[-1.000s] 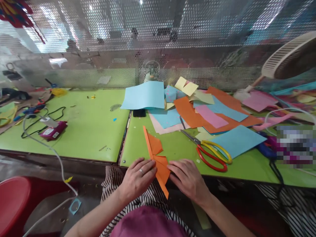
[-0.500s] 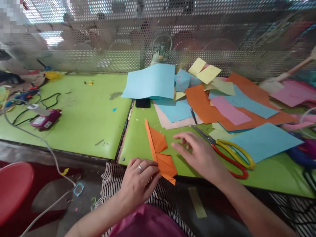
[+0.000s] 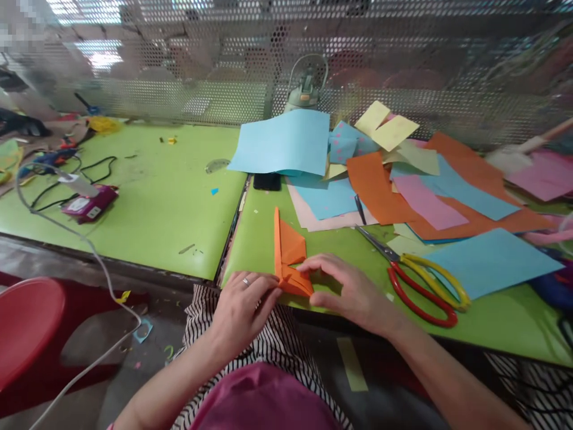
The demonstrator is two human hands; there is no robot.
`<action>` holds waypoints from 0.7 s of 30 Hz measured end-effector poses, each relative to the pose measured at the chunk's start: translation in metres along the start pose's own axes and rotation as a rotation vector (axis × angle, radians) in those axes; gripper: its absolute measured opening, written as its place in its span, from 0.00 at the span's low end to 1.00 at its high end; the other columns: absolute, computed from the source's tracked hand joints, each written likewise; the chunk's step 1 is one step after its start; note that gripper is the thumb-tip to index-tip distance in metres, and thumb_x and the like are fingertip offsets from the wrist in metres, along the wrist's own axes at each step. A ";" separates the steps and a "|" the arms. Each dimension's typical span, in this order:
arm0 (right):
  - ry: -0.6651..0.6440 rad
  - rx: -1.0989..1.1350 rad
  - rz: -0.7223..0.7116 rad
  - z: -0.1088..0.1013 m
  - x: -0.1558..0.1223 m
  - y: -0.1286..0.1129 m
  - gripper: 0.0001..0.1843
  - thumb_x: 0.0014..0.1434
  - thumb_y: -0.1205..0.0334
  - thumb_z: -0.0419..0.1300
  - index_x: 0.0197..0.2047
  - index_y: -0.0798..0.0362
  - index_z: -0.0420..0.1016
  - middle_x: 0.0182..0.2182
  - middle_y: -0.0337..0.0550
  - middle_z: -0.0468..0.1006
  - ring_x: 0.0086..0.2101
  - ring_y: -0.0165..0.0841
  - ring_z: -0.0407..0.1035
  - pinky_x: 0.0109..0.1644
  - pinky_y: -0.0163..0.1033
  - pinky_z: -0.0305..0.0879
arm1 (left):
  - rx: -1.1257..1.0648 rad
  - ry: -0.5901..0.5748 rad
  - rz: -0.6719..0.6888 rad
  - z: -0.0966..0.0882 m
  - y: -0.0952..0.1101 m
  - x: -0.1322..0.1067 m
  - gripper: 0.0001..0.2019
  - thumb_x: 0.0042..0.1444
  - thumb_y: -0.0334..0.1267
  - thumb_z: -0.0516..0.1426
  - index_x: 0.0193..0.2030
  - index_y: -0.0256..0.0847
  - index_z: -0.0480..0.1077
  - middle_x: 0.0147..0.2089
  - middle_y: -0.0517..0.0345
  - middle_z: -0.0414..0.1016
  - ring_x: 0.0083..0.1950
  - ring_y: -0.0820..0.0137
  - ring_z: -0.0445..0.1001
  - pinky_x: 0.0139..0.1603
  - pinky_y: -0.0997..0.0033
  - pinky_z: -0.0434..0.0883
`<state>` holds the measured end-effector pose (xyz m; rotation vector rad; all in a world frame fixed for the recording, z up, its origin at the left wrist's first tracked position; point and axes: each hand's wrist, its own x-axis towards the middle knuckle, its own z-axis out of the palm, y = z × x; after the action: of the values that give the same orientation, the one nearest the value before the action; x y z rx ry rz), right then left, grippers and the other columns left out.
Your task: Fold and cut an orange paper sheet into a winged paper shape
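A folded orange paper shape (image 3: 289, 254) lies at the near edge of the green table (image 3: 156, 203). My left hand (image 3: 244, 304), with a ring on one finger, pinches its lower left corner. My right hand (image 3: 347, 289) presses down on the lower right part of the same paper, fingers curled over the fold. Both hands meet at the paper's near end, which they partly hide.
Red and yellow scissors (image 3: 414, 278) lie right of my right hand. Sheets of blue, orange, pink and yellow paper (image 3: 403, 179) cover the table behind. A black phone (image 3: 267, 181) and a small green fan (image 3: 307, 83) sit further back. A red stool (image 3: 27, 325) stands at the left.
My right hand left the paper, reached out over the table, then came back down onto the orange paper's near end. The paper's lower tip is now folded up. My left hand stayed on it.
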<state>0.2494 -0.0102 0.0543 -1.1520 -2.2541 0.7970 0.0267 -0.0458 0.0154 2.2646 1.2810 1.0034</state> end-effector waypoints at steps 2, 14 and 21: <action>0.089 -0.106 -0.053 0.009 -0.015 0.006 0.16 0.58 0.47 0.61 0.44 0.48 0.73 0.42 0.44 0.78 0.44 0.36 0.71 0.48 0.45 0.68 | 0.000 -0.021 -0.003 -0.001 0.000 0.001 0.06 0.65 0.35 0.52 0.40 0.40 0.70 0.41 0.57 0.78 0.40 0.67 0.72 0.43 0.63 0.67; 0.229 -0.311 -0.135 0.029 -0.026 0.006 0.02 0.62 0.63 0.59 0.36 0.51 0.71 0.37 0.44 0.76 0.38 0.34 0.70 0.42 0.42 0.67 | 0.087 -0.042 -0.038 -0.001 0.011 0.006 0.10 0.65 0.39 0.53 0.35 0.39 0.71 0.38 0.53 0.74 0.38 0.65 0.68 0.41 0.61 0.68; 0.262 -0.309 -0.095 0.032 -0.024 0.007 0.05 0.62 0.61 0.58 0.35 0.51 0.69 0.36 0.44 0.76 0.38 0.35 0.70 0.42 0.42 0.67 | 0.105 -0.009 -0.105 -0.001 0.006 0.012 0.08 0.63 0.39 0.55 0.37 0.40 0.73 0.40 0.53 0.73 0.40 0.65 0.68 0.43 0.61 0.67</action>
<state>0.2454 -0.0361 0.0233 -1.1939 -2.2370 0.2470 0.0340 -0.0394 0.0244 2.2483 1.4644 0.9075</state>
